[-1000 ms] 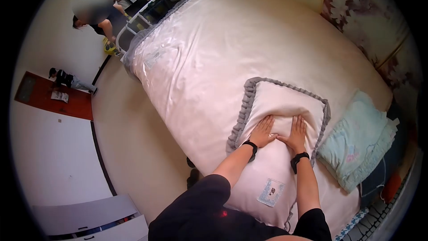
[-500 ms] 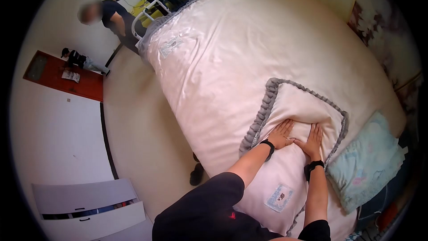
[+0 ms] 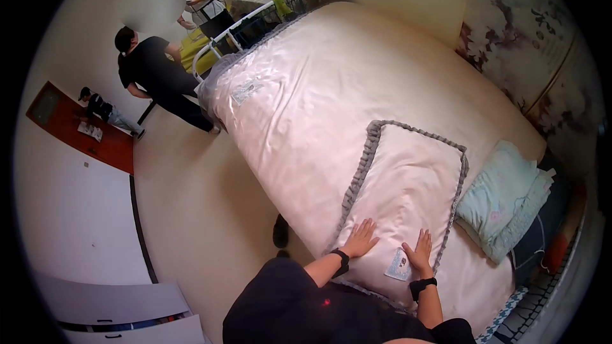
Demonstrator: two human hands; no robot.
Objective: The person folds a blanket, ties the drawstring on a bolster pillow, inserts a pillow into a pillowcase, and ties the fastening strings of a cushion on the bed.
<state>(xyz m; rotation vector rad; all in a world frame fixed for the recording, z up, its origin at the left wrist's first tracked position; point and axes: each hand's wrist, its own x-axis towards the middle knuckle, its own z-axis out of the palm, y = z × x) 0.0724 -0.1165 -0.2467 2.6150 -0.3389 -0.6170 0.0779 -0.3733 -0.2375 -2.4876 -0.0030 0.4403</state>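
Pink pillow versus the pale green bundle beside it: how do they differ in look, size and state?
The pink pillow has a gray ruffled border; the pale green bundle's edging matches its own color. The pillow looks larger than the bundle. The left hand and right hand rest on the pillow; neither touches the bundle. Both are soft fabric things.

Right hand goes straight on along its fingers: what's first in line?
Right hand would meet more of the pillow under it, then likely the grey ruffle at the far end. Pillow bulge is hard to judge from one view.
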